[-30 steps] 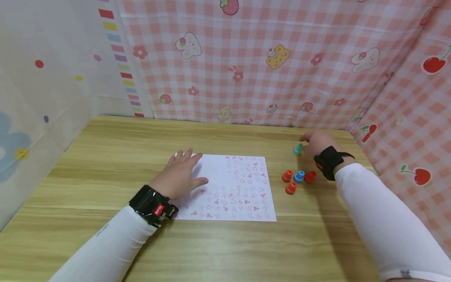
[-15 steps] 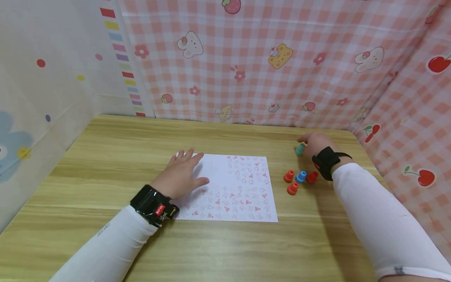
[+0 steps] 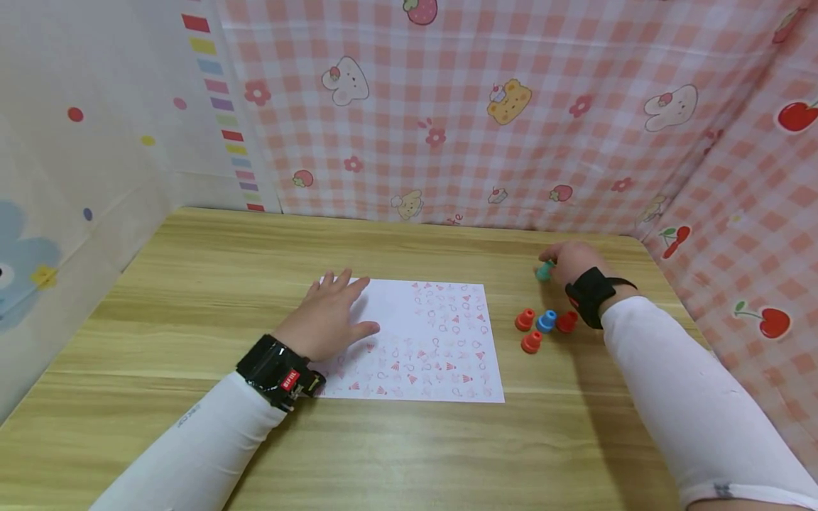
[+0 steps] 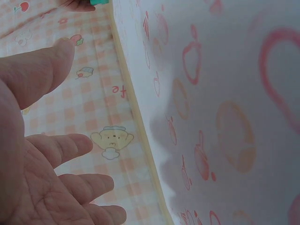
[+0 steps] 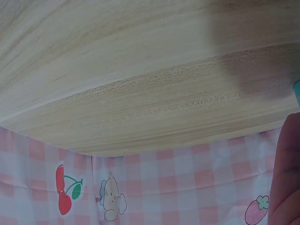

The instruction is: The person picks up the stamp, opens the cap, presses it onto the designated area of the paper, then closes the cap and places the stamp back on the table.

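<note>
My right hand (image 3: 575, 262) is at the far right of the table, its fingers pinching a small teal toy stamp (image 3: 544, 271) that tilts slightly. Just a sliver of the teal stamp (image 5: 297, 91) shows in the right wrist view, beside a finger (image 5: 287, 173). My left hand (image 3: 326, 316) lies over the left part of a white paper sheet (image 3: 390, 305), fingers spread and holding nothing. Rows of small red and pink prints cover the sheet's right side and lower half. In the left wrist view, the left thumb (image 4: 47, 70) and fingers are extended beside the paper.
Several more toy stamps stand right of the sheet: a blue stamp (image 3: 546, 321) and red stamps, one red stamp (image 3: 532, 342) being nearest the front. The wooden table (image 3: 409, 454) ends at a pink checked curtain (image 3: 409, 128) behind, with another cloth wall at the right.
My right hand has closed in on the teal stamp, which now leans. The view has shifted slightly. My left hand keeps its place over the paper.
</note>
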Demonstrator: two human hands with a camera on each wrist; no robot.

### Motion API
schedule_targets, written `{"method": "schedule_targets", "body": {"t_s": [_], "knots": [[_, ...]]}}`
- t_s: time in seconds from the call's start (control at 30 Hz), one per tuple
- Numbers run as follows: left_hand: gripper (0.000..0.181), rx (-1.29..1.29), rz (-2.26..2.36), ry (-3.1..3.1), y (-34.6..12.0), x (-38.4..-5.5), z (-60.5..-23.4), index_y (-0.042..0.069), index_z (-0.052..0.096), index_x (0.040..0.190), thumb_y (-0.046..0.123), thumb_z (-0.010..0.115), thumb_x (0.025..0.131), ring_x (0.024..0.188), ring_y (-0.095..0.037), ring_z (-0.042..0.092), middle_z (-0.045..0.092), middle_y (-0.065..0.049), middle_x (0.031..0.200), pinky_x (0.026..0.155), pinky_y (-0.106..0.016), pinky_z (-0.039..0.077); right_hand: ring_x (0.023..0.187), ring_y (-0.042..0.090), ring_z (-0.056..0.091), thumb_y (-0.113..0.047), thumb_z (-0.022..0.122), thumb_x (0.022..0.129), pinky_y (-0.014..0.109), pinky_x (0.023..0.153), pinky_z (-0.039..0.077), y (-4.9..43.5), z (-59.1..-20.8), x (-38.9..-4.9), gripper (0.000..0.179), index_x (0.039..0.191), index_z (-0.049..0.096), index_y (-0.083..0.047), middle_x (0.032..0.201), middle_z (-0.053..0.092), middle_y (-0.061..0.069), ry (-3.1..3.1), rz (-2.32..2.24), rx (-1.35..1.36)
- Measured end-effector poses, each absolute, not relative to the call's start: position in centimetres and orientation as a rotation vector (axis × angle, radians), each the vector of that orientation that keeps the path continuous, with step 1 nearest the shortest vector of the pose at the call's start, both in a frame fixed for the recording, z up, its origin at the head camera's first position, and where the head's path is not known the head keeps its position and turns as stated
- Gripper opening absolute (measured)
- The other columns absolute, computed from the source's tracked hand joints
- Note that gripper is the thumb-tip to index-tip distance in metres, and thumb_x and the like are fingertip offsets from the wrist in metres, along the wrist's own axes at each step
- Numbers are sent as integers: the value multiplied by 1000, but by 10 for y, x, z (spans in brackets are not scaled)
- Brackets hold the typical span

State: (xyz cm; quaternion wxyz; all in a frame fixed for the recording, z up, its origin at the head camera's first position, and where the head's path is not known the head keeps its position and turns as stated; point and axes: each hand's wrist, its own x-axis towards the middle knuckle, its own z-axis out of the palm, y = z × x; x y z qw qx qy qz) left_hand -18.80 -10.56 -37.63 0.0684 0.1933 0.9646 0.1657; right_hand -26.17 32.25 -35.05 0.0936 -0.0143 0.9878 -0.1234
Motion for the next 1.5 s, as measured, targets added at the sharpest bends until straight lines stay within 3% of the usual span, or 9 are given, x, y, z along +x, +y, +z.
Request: {"method": "schedule_targets", "body": {"t_s": [0.3,0.6,1.07,1.5], "knots": [[85,585,497,2909,-106,-188,-376,10,36,164,50,71,98,159,-53,18,23,-27,172,129,-66,13,119,45,61,-3,59,103,64,107,48,322,-352,-261,30,132,67,1,133,66,31,2934,-361,-73],[85,586,504,2910,-106,-187,-377,10,35,164,50,71,98,160,-52,17,22,-26,172,129,-66,13,116,41,58,-8,53,108,61,106,48,322,-346,-256,34,140,62,0,138,62,29,2919,-478,34],[85,586,513,2903,-105,-187,-376,10,36,164,50,71,98,160,-52,17,22,-27,172,129,-66,12,108,38,60,-18,57,109,56,97,51,314,-332,-244,34,135,64,2,125,68,25,3002,-651,8],[83,606,562,2900,-103,-183,-373,9,37,163,49,70,99,160,-51,17,24,-26,172,130,-64,12,99,30,62,-27,67,104,38,86,50,284,-322,-216,31,127,71,-6,115,72,16,3025,-890,-49]]}}
